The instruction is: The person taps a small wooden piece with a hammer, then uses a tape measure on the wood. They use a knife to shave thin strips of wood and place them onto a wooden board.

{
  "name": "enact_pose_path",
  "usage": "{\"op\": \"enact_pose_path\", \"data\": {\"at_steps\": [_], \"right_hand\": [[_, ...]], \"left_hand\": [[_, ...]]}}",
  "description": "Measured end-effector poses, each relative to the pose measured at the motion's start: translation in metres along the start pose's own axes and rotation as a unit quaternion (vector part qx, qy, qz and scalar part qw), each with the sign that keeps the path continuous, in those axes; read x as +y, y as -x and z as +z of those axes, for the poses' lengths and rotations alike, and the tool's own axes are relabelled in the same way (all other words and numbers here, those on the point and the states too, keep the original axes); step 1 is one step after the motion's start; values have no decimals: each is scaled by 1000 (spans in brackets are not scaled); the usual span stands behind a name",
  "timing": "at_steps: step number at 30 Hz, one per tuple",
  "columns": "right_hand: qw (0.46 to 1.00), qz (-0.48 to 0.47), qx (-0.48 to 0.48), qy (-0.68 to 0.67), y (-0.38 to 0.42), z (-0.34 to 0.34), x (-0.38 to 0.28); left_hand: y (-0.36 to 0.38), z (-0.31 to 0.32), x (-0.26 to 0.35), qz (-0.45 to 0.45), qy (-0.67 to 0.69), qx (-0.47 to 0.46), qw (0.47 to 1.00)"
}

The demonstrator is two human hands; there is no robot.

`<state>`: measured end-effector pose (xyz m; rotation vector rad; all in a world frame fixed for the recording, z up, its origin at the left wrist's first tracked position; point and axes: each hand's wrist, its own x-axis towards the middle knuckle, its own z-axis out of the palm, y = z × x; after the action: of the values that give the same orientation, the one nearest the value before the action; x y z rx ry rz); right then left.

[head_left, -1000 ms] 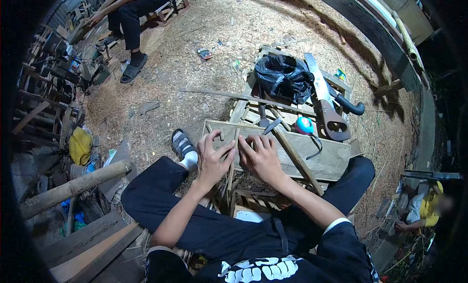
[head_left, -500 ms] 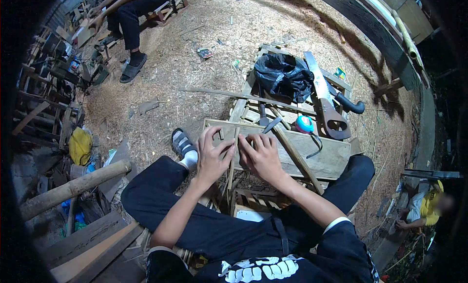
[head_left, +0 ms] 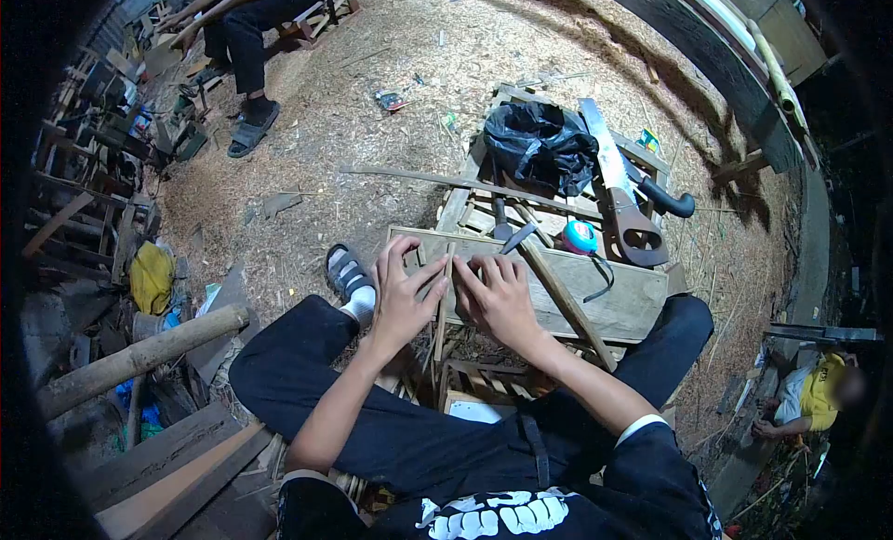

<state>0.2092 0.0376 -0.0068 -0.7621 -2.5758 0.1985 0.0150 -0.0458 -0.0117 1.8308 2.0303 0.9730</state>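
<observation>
A shallow wooden box or framed board [head_left: 619, 303] lies before me on a slatted wooden stand. Across its left part runs a thin wooden strip [head_left: 440, 340], pointing toward my lap. The thumb and fingers of my left hand [head_left: 402, 303] are bent against the strip's left side. From the right, my right hand [head_left: 505, 303] rests its bent fingertips at the strip. Both hands appear closed on it, though the exact contact is partly hidden. Just right of my right hand, a hammer [head_left: 567, 303] lies slantwise across the board, its wooden handle toward my lap.
Beyond the board are a teal tape measure [head_left: 579, 236], a handsaw [head_left: 609, 159], a dark curved handle [head_left: 665, 197] and a black plastic bag [head_left: 535, 149]. A bamboo pole [head_left: 149, 359] juts in at left. One person [head_left: 246, 56] sits far left, another [head_left: 809, 396] at right.
My hands and the strip stay almost in place. At the far left, the seated person's hands have shifted slightly.
</observation>
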Motion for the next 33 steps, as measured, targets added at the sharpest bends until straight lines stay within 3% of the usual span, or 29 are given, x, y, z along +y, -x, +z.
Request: {"op": "enact_pose_path", "data": {"at_steps": [5,33], "right_hand": [[1000,4,-7,-2,1,1,0],[1000,4,-5,9,0,1,0]], "left_hand": [[0,1,1,17,-14,35,999],[-2,1,-7,28,-29,-12,999]]}}
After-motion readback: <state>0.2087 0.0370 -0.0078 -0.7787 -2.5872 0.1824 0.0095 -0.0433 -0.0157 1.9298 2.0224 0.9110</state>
